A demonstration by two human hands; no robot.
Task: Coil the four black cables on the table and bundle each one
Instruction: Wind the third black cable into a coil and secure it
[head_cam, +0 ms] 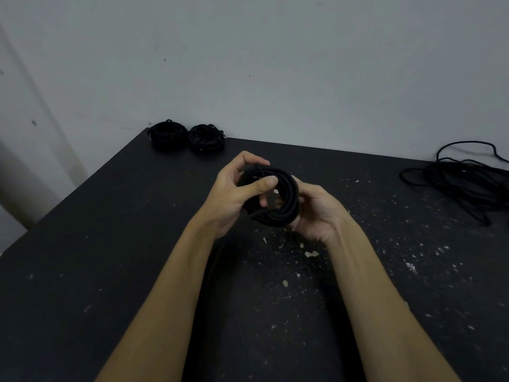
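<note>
Two hands on the third coil

Both my hands are wrapped around one coiled black cable (271,195), held above the dark counter (110,244): left hand (237,188) thumb across its top, right hand (316,213) cradling the underside. Two finished bundles (186,136) sit touching at the far-left corner; a loose cable (465,180) sprawls far right.

Both hands up at centre frame over the black, white-flecked table (110,244): the left hand (234,194) grips a round coil of black cable (275,199), thumb across its loops, while the right hand (316,213) cradles its other side. Two bundled black cable coils (187,137) sit together at upper left; a loose tangled black cable (465,180) sprawls at right.
</note>
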